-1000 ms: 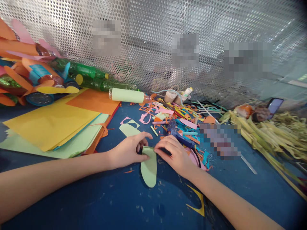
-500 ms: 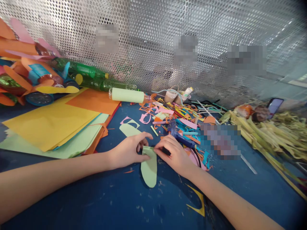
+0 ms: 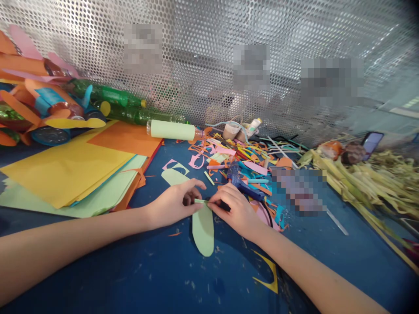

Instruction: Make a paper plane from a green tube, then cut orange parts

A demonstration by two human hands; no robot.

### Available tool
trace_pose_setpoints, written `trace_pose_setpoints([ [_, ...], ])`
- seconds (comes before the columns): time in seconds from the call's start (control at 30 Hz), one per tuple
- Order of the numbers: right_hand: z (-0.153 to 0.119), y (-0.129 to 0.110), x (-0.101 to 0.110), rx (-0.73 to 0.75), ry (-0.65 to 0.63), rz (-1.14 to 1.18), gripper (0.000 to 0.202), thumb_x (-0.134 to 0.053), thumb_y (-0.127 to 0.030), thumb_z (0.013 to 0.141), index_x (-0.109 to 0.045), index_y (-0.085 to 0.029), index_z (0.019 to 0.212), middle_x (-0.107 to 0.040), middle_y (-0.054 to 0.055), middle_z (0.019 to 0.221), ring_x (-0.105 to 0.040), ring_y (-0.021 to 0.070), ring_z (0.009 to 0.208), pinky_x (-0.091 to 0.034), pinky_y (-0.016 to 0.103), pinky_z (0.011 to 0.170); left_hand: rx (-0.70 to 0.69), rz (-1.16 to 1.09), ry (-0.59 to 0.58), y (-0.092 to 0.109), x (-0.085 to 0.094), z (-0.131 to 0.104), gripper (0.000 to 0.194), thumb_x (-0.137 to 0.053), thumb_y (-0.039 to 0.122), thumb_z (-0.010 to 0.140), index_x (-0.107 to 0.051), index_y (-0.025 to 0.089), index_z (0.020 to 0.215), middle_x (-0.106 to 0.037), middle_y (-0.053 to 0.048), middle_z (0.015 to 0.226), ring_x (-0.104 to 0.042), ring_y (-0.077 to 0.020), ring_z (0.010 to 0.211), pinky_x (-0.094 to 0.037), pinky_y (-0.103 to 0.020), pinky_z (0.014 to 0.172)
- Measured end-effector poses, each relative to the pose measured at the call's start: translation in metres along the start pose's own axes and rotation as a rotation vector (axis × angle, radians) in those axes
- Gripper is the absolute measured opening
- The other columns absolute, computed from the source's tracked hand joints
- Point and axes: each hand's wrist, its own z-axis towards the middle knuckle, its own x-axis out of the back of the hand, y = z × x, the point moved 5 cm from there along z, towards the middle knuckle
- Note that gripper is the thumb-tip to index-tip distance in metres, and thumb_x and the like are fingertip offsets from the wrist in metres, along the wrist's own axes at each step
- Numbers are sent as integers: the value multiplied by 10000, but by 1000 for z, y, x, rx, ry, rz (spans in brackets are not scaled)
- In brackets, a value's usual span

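A pale green paper cutout (image 3: 203, 233) with a rounded lower end hangs between my hands, its top edge folded over into a narrow strip. My left hand (image 3: 173, 201) grips the left end of that fold, thumb in front. On the other side, my right hand (image 3: 236, 208) pinches the fold's right end between thumb and fingertips. Just beyond my left hand lies a second pale green cutout (image 3: 173, 175), partly covered by the hand. Behind my right hand rests a blue glue gun (image 3: 247, 188) with a black cord, among paper scraps.
Stacked coloured paper (image 3: 68, 174) lies at left, near paper-decorated bottles (image 3: 52, 104). A bottle wrapped in green paper (image 3: 172, 130) lies behind. Scraps (image 3: 222, 150) spread across the middle back. Dried husks (image 3: 356, 187) and a phone (image 3: 372, 145) are at right, before a perforated metal panel (image 3: 203, 52).
The cutout's top strip is bent over further and now shows as a thin edge between my fingers. Both hands stay in nearly the same place; the view has shifted slightly.
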Motion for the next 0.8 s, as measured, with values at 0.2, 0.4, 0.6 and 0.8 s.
trace_pose_setpoints([
  [0.2,0,9,10,-195,57,152,82,-506,-270,857,-540,-199,881,-582,38,825,-553,161,768,-466,299,710,5,-30,37,-3,2,2,322,-507,205,789,-445,223,1105,-586,5,833,-522,-103,642,-464,-253,652],
  [0.4,-1,7,9,-213,9,170,163,-469,-266,865,-584,-212,967,-645,43,898,-616,160,783,-505,280,682,12,-61,61,-4,4,3,280,-514,220,795,-463,219,1070,-599,2,832,-551,-113,679,-472,-267,683],
  [0.6,0,6,7,-207,-22,188,166,-484,-266,852,-628,-208,912,-667,34,859,-626,151,734,-507,249,594,12,-95,64,-5,4,3,254,-519,217,797,-479,215,1047,-605,2,839,-580,-122,737,-478,-278,720],
  [0.8,-1,11,4,-236,-45,250,112,-533,-240,836,-638,-218,866,-670,-5,822,-622,118,724,-508,222,629,12,-163,57,-6,3,3,215,-527,230,803,-497,198,1013,-607,-6,835,-593,-129,769,-483,-295,758],
])
